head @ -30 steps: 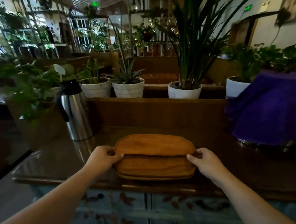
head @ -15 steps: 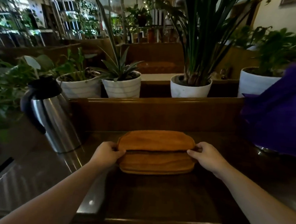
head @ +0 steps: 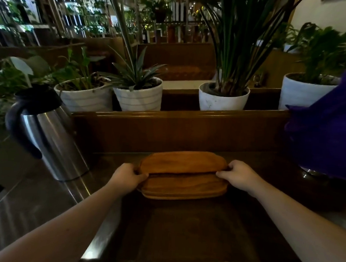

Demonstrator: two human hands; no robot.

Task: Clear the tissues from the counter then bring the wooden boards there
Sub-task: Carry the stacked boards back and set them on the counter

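A stack of orange-brown wooden boards point(head: 183, 174) with rounded corners rests on the dark counter point(head: 183, 231), close to its wooden back rail. The top board is tilted, its far edge lifted over the lower ones. My left hand point(head: 128, 177) grips the stack's left end. On the right end, my right hand point(head: 239, 175) holds the top board's edge with its fingers curled. No tissues are in view.
A steel thermos jug point(head: 47, 136) with a black handle stands left of the boards. A purple cloth point(head: 326, 129) covers something at the right. White plant pots point(head: 139, 96) line the ledge behind the rail point(head: 178, 127).
Both hands have carried the boards farther onto the counter, toward the back rail. The view has come closer over the counter.
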